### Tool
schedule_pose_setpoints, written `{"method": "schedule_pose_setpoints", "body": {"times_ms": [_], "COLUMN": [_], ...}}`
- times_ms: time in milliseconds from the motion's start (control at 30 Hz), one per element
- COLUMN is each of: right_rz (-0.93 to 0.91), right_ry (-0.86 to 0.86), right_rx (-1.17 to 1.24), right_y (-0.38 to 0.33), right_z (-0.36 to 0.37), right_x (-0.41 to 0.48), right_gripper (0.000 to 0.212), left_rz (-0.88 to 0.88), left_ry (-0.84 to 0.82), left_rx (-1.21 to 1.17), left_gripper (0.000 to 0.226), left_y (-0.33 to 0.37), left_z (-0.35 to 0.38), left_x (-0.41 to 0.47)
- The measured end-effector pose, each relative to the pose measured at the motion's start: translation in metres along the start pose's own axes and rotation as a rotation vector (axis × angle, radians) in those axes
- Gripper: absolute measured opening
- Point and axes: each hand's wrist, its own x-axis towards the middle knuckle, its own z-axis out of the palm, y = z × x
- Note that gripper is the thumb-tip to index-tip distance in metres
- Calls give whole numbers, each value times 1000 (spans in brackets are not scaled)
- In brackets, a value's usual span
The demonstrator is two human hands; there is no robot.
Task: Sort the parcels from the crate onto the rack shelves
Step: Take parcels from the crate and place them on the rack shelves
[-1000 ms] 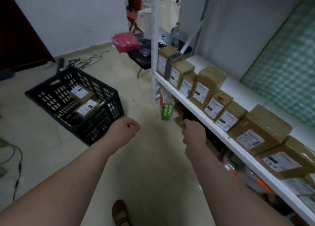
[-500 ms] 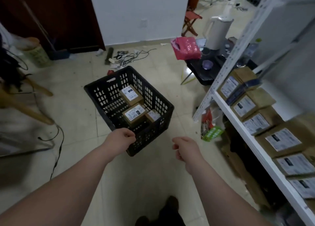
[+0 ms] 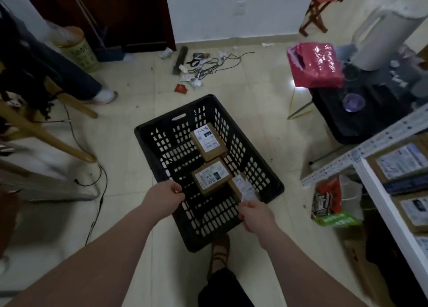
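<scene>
Attention swings from rack to crate [image 3: 209, 223] in the head view. 1 second ago both hands hung empty before the rack [image 3: 379, 202], with the crate off to the left. Now the left hand [image 3: 163, 196] and right hand [image 3: 254, 214] reach over the crate's near end. That suggests 1 delivery is done and the next pick is opening.

3 parcels remain inside, labels up, strung along the crate's right wall. The far parcel [image 3: 208, 142] lies flat toward the far right corner, its long axis running with the crate's length, away from the person. The middle parcel [image 3: 211, 178] lies flat at mid-length and looks nearly square, so its long axis is hard to call. The near parcel [image 3: 243, 188] appears tipped against the right wall by the near right corner, its lower end hidden.

The right hand is curled at that parcel's near edge; whether it has hold cannot be told. The left hand is a closed fist holding nothing, at the crate's left rim. Sorted parcels [image 3: 400, 160] line the rack's shelf.
</scene>
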Motion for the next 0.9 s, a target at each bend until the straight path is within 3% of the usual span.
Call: {"method": "schedule_pose_setpoints", "body": {"times_ms": [133,267,400,667,900], "right_rz": [-51,-22,59,184,269], "right_ry": [-13,19,45,51,-45], "right_rx": [-273,-380,-416,-515,-583], "right_y": [-38,-55,-42,7,42], "right_z": [-12,-16,-13,16,46], "right_x": [54,97,127,181,219], "right_gripper": [18,24,38,30,28], "left_rz": [-15,-41,-57,30,67], "left_ry": [2,-32,-112,-265,-304], "left_rx": [49,79,168,295,464], "left_gripper": [34,39,50,67,116], "left_y": [13,9,1,-27,-58], "left_z": [-11,-8,8,64,132], "left_x": [60,103,140,209,263]}}
